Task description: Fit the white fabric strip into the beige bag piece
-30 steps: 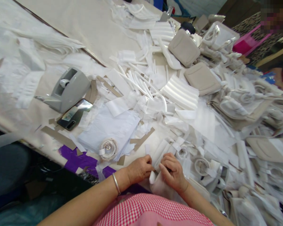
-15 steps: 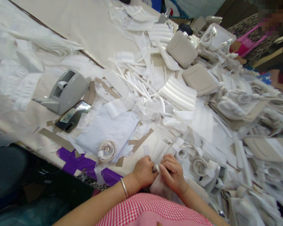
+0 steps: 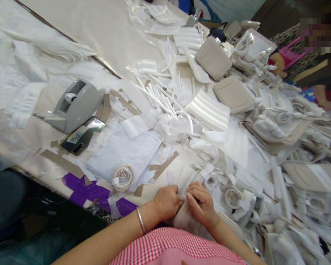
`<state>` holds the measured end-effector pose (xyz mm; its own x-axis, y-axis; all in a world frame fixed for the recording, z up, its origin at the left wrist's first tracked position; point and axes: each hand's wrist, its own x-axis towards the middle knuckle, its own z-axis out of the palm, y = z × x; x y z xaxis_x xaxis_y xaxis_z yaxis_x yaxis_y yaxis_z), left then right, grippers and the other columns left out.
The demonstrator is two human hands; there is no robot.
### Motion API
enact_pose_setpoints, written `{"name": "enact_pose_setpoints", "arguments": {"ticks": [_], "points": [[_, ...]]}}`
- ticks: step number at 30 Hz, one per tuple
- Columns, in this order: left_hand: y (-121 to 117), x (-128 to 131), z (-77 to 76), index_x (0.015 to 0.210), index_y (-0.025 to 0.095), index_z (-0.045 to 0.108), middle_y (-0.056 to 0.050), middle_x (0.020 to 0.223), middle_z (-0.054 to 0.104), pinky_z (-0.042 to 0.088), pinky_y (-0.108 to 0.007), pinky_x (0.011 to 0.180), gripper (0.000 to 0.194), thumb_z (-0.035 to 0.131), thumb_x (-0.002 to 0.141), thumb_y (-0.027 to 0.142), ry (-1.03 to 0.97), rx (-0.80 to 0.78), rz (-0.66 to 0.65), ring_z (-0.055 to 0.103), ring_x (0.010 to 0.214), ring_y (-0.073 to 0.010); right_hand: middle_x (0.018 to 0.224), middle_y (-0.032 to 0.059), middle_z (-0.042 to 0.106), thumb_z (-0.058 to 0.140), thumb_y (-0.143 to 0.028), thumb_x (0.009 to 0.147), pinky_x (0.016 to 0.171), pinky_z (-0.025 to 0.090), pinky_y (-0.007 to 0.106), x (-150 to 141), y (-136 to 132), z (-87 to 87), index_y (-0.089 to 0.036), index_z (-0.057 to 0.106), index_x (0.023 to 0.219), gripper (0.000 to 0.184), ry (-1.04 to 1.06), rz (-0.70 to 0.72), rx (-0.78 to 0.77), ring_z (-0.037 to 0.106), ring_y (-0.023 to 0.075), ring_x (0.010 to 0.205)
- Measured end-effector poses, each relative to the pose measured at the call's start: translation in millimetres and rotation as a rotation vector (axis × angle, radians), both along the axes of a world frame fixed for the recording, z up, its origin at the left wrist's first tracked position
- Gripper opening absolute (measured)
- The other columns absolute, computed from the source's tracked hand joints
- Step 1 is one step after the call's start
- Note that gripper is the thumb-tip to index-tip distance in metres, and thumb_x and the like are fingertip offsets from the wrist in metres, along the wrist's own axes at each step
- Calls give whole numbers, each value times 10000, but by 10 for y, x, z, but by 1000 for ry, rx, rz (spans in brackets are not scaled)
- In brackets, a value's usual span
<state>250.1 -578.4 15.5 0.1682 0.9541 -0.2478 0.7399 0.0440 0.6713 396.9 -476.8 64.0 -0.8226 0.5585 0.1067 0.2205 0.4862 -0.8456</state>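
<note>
My left hand (image 3: 166, 201) and my right hand (image 3: 200, 203) meet at the near table edge, both pinching a small white wrapped piece (image 3: 185, 218) that hangs toward my lap. A metal bangle circles my left wrist. Just beyond my fingers lie white paper strips (image 3: 186, 176). A coiled white strap roll (image 3: 122, 176) rests on a stack of white tissue sheets (image 3: 127, 151) to the left of my hands.
A grey tape dispenser (image 3: 73, 105) and a phone (image 3: 83, 134) sit at left. Beige padded pieces (image 3: 233, 94) and wrapped ones pile up at right. Purple tape (image 3: 91, 189) marks the table edge. Another person's hand (image 3: 277, 62) shows at far right.
My hands have stayed together on the white piece, shifting only slightly. The view tilted a little.
</note>
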Motion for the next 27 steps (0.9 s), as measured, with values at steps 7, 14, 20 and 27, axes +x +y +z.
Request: {"name": "enact_pose_setpoints", "arguments": {"ticks": [7, 14, 20, 27], "points": [[71, 54, 41, 755, 154, 740, -76, 678, 667, 342, -320, 498, 209, 573, 871, 205, 32, -5, -55, 585, 577, -209, 1085, 83, 670, 499, -171, 966, 889, 536, 377, 146, 149, 113, -222, 636, 1129, 219, -119, 41, -56, 627, 215, 1043], [-34, 7, -50, 799, 160, 737, -100, 739, 685, 431, -312, 536, 279, 548, 946, 303, -6, 31, -68, 614, 630, -219, 1236, 134, 651, 574, -162, 899, 1038, 507, 526, 181, 230, 168, -176, 588, 1269, 370, -305, 483, 220, 591, 279, 1163], [-167, -26, -89, 844, 152, 713, -65, 812, 695, 512, -286, 717, 56, 692, 855, 202, -337, 89, 241, 646, 782, -192, 1175, 157, 666, 567, -171, 930, 999, 565, 512, 149, 111, 35, -156, 640, 1100, 185, -265, 345, 398, 598, 298, 1173], [-30, -6, -128, 701, 177, 648, -6, 695, 628, 434, -256, 640, 140, 656, 839, 157, -450, 40, 241, 562, 661, -144, 1234, 172, 659, 532, -112, 928, 1011, 560, 512, 227, 58, -26, -167, 642, 1112, 221, -199, 170, 409, 598, 295, 1215]]}}
